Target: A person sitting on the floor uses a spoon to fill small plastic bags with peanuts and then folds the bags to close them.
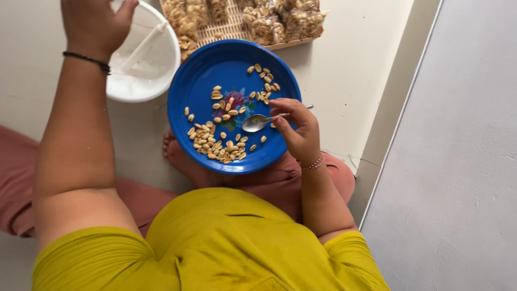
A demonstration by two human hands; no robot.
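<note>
My right hand [300,132] is closed around the handle of a metal spoon [257,123], thumb and fingers pinching it, with the bowl of the spoon lying low over the blue plate [188,75] near its middle. The peanuts [215,145] are on that plate: a thicker heap toward the rim nearest me and a thinner scatter toward the far rim, with bare blue between. My left hand [94,24] is up at the white bowl [156,75], fingers curled down at its rim onto the clear plastic bag [141,48] that sits inside; whether it truly grips the bag or only rests on it I cannot tell. I judge I am in the scooping step, spoon about to gather nuts. The next move, as I read it, calls for sliding the spoon under the near heap and lifting it level across to the bowl, which touches the plate's left rim, so the carry is short. The plate rests on my lap and foot rather than flat on the floor [355,64], so it could tip if I press hard. Beyond the plate, a woven tray [226,27] of filled peanut packets [280,19] stands just past the far rim. To my right the floor runs to a step edge; there is open room there.
</note>
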